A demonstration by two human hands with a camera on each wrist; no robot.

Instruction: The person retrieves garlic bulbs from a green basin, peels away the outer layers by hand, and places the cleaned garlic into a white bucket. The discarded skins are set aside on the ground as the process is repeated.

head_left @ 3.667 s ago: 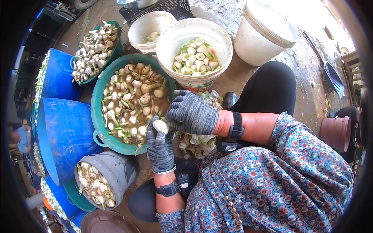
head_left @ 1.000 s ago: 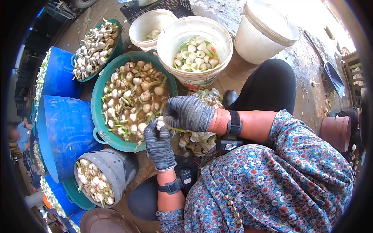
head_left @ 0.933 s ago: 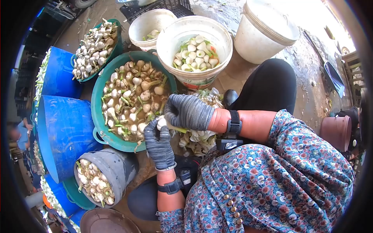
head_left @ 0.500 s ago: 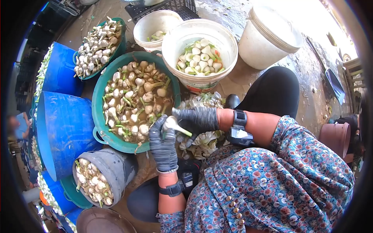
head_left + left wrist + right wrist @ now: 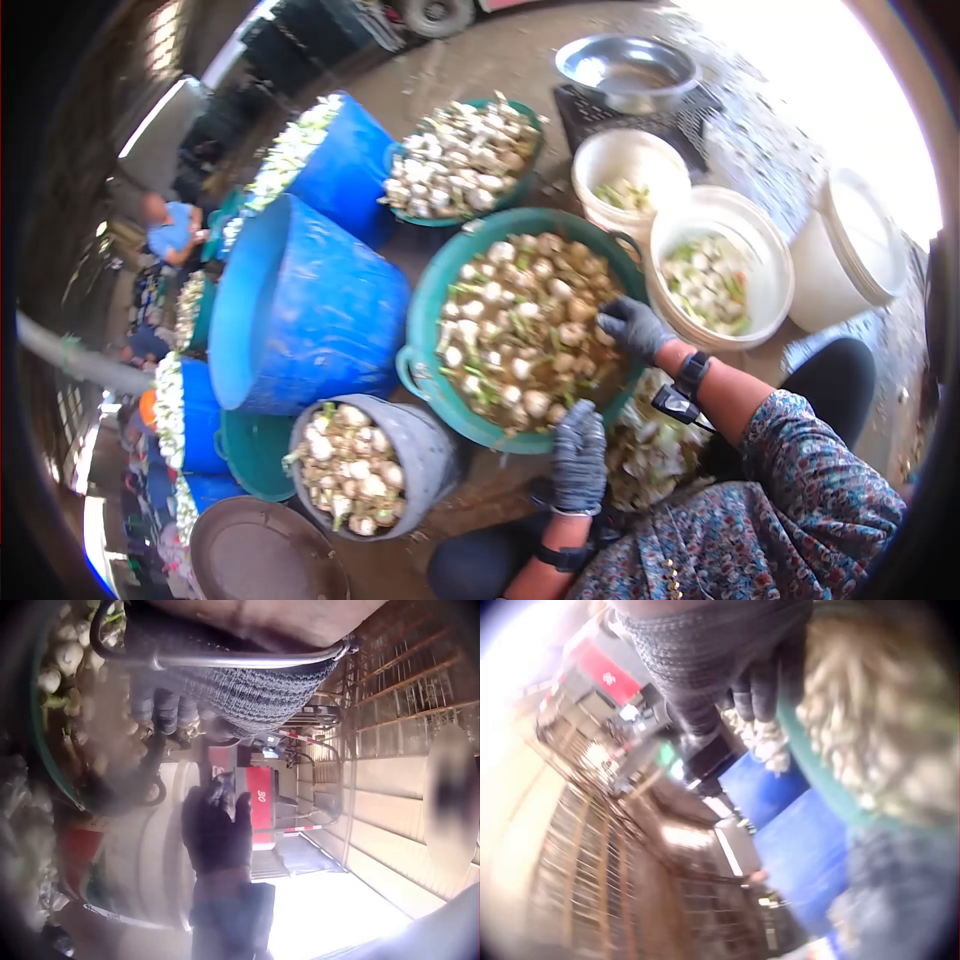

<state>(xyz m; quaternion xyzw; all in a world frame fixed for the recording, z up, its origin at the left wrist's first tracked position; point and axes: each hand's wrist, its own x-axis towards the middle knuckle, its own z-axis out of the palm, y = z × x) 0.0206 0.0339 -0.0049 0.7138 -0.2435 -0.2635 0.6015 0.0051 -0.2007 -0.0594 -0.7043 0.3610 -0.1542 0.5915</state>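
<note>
Both hands wear grey knit gloves. My right hand (image 5: 636,328) reaches over the right side of a green tub (image 5: 480,432) of garlic bulbs (image 5: 520,330) in murky water, its fingers loose and nothing seen in them. The left wrist view shows this hand (image 5: 217,829) with thumb and fingers apart, overlapping a white bucket. My left hand (image 5: 580,460) is at the tub's near rim, fingers together and extended, with no bulb showing in it. Right of the tub, a white bucket (image 5: 770,245) holds cleaned bulbs (image 5: 705,280). Peelings (image 5: 650,440) are heaped beside my left hand.
A second green tub (image 5: 535,165) of garlic, blue tubs (image 5: 320,310) and a grey bucket (image 5: 430,470) of bulbs stand around. Behind are a smaller white bucket (image 5: 590,170), a steel bowl (image 5: 628,75) and a white bucket (image 5: 840,260). A brown lid (image 5: 262,550) lies at front left.
The garlic bulb held in my left hand half a second ago is no longer seen in either hand. My right hand has moved away, forward over the tub. The head view has swung left and up.
</note>
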